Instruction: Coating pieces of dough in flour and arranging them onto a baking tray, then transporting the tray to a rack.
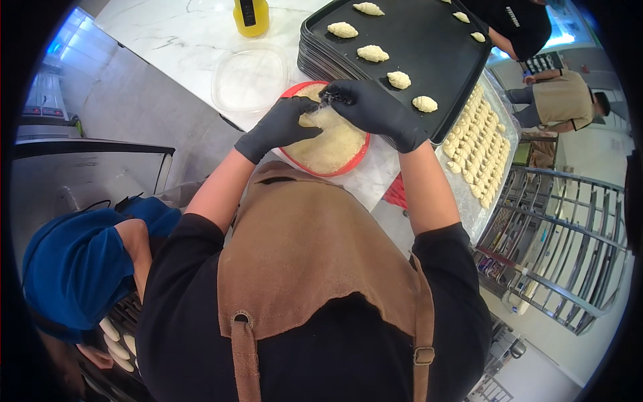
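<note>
A red bowl (349, 155) of pale, fine granular crumbs sits on the marble counter below both black-gloved hands. My left hand (284, 124) curves over the bowl's left side, thumb and fingers apart, with nothing clearly held. My right hand (375, 110) is over the top of the bowl, fingers pinched together near a whitish, crumbly clump; what exactly they hold is hard to make out. Stacked black trays (429, 40) behind carry several pale, crumb-coated, oval dough pieces (398, 80).
Counter (167, 20) holds a clear lid (248, 80), yellow bottle (251, 19) and sheet of many dough pieces (479, 141). A co-worker in blue (80, 268) is at lower left; other people (512, 27) work at upper right. Metal rack (562, 234) stands right.
</note>
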Motion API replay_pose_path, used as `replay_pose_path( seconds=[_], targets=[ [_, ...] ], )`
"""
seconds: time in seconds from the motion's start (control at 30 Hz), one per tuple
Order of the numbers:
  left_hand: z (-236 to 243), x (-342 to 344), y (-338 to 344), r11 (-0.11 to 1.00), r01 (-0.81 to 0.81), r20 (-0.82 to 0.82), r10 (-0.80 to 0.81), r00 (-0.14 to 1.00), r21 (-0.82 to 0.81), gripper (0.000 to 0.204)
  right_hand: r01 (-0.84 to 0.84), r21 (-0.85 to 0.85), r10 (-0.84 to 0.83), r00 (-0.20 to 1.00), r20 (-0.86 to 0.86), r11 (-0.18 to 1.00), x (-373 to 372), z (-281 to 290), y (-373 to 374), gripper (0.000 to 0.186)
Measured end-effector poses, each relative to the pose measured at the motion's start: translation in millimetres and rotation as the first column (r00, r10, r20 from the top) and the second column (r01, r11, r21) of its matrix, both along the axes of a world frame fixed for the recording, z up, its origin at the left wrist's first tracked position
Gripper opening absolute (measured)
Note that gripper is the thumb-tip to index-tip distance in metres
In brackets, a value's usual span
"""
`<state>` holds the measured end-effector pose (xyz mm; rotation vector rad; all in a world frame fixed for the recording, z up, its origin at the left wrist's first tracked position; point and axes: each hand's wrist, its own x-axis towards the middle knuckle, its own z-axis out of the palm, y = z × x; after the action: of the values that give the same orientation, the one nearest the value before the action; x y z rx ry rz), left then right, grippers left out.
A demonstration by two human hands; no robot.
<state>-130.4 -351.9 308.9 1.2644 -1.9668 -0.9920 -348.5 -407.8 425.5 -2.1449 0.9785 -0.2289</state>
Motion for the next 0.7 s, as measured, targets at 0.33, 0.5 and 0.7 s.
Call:
replay_pose_path(
  seconds=[0.33, 0.5, 0.7],
  targets=[
    [6, -3, 6, 0.994, 0.004, -0.227, 0.020, 0.974, 0.105, 0.042, 0.033, -0.184, -0.039, 0.999, -0.029, 0.982, -27, -47, 30, 0.046],
    [7, -8, 9, 0.994, -0.036, -0.242, 0.060, 0.968, 0.104, 0.042, 0.126, -0.110, -0.117, 0.989, 0.089, 0.986, -20, -51, 36, 0.042],
    [5, -8, 9, 0.989, -0.018, -0.181, 0.045, 0.982, 0.145, 0.044, 0.116, -0.162, -0.095, 0.987, 0.132, 0.980, -21, -50, 38, 0.040]
  ],
)
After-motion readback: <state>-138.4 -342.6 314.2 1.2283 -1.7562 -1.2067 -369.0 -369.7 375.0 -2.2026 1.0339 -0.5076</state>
